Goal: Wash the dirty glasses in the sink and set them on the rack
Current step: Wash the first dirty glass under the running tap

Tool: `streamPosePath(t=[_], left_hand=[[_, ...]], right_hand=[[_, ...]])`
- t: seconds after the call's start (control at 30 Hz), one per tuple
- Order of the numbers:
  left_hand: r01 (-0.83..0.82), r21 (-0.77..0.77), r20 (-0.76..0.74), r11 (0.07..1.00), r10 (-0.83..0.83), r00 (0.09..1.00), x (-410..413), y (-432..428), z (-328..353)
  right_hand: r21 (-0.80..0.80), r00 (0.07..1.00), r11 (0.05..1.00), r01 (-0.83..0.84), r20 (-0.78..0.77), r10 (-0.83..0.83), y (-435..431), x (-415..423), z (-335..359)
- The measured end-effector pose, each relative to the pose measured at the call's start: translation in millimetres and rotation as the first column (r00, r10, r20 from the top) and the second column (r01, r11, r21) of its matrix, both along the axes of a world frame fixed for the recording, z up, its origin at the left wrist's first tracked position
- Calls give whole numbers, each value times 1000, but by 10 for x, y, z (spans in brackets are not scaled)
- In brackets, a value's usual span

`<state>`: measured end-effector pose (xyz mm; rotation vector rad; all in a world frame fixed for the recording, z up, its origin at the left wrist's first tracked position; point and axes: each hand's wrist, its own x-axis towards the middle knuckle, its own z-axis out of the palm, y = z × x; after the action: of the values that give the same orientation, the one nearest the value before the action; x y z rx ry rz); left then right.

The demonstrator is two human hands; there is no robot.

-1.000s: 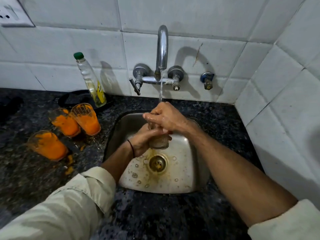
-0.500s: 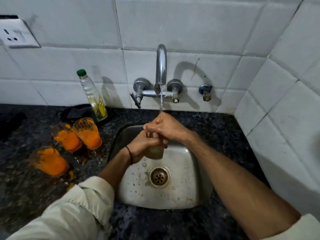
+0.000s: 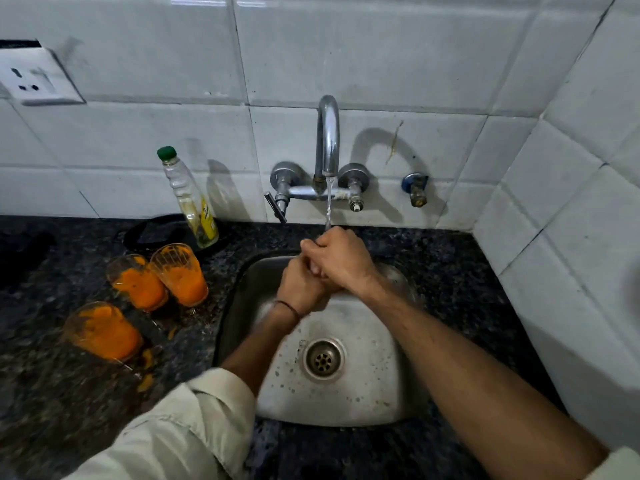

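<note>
Glass being washed is buried in my grip at frame centre, under the water stream (image 3: 328, 206) so it rinses: left hand (image 3: 301, 289) fingers curl round it, right hand (image 3: 341, 261) clenches on top, grasping what I cannot tell. Below lies the sink (image 3: 374, 393); three dirty glasses (image 3: 180, 275) wait at left. Half a second ago the glass showed beneath my hands; now they cover it, nearer the tap (image 3: 327, 140)

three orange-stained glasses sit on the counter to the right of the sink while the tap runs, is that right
No. The head view shows the three glasses on the counter left of the sink, not right. The tap is running.
</note>
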<state>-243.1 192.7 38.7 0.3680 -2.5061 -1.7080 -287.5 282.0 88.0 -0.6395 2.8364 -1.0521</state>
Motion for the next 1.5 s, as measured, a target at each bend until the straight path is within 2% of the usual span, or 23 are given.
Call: streamPosePath(t=[0.03,0.1,0.2,0.27,0.33,0.37,0.43,0.47,0.53,0.57,0.63,0.73,0.8,0.87,0.93,0.97,1.03,1.1,1.17,1.27,1.33,1.4,1.5], left_hand=[[-134,-158,0,978,136,991,-1,87,-6],[-214,-200,-10,956,216,976,14,149,-43],[70,187,94,980,-89,992,56,-71,-162],[285,428,89,858,-354,931,151,-246,-190],[344,459,98,819,-431,897,198,-286,-195],[296,379,126,877,-366,922,198,-228,-177],[80,24,152,997,-82,985,157,-66,-168],[-30,-167,114,986,49,992,145,14,-170],[-108,-267,18,958,117,993,160,92,-188],[-60,-184,27,981,66,997,165,78,-194],[139,155,82,978,-153,985,169,-49,-197],[341,453,78,824,-418,905,209,-217,-158],[275,367,103,889,-333,937,182,-176,-89],[76,34,117,997,-79,990,139,-20,-58],[-103,-224,45,969,115,992,139,111,-59],[-93,-191,25,977,100,995,156,131,-82],[63,59,58,996,-66,996,162,43,-132],[247,324,94,913,-291,952,157,-138,-131],[355,400,74,845,-415,907,150,-227,-90],[226,67,70,972,-230,971,75,-114,-81],[43,-232,-30,972,-51,998,27,-22,-157],[-15,-270,-137,963,-24,990,7,-50,-238],[60,-209,-193,976,-101,976,13,-242,-284]], right_hand=[[46,996,995,87,21,-88,-64,39,-15],[150,990,978,144,-23,-142,-124,98,-82],[147,999,988,-46,8,46,32,96,-142],[21,964,976,-217,159,211,171,65,-157],[-47,953,976,-214,210,219,171,94,-164],[-46,970,988,-148,187,154,133,122,-171],[-36,991,998,53,123,-48,29,169,-211],[-38,985,989,143,100,-138,-18,199,-240],[-26,974,974,224,33,-224,-65,223,-294],[0,978,978,208,3,-208,-50,214,-287],[16,999,999,41,-1,-41,35,157,-245],[-73,986,987,-143,79,148,140,90,-149],[-101,997,993,-63,42,68,106,122,-127],[-98,992,987,129,10,-129,9,193,-169],[-26,965,965,261,-15,-261,-91,252,-221],[27,965,965,261,-37,-260,-109,239,-243],[95,989,984,148,-35,-145,-40,163,-211],[87,998,995,-45,57,40,105,68,-144],[35,979,988,-148,148,141,184,69,-102],[-51,981,996,77,180,-67,60,188,-110],[-53,937,966,252,264,-230,-101,285,-111],[26,958,989,147,246,-149,-159,373,-152],[182,975,961,-210,109,192,97,437,-199]])
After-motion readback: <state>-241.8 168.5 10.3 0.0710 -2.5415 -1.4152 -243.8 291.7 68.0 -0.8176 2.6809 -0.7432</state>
